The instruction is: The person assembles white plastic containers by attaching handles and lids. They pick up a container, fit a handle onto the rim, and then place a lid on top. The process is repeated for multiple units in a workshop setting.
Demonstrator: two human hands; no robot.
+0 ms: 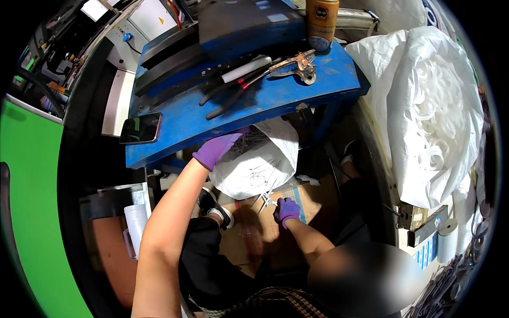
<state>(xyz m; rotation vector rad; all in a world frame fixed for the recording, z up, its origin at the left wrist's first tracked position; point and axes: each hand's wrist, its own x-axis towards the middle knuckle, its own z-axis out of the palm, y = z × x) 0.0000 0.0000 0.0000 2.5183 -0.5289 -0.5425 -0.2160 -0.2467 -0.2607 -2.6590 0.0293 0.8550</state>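
My left hand (216, 150), in a purple glove, reaches to the mouth of a white woven bag (228, 179) below the front edge of the blue table. Its fingers are hidden there, beside a dark tangle of thin pieces (248, 142) in the bag. My right hand (289, 210), in a purple glove too, is low over the brown cardboard (249, 233), its fingers curled. Whatever they hold, if anything, cannot be made out. Just left of it lies a small cluster of thin whitish pieces (268, 201). More thin rods (260, 172) lie on the bag.
On the blue table (328, 79) are a phone (141, 128), pliers-like tools (233, 98), a metal clamp (302, 66) and a yellow-brown can (321, 26). A large white sack (397, 95) of translucent rings (437, 111) stands at right. A white jug (136, 225) is at left.
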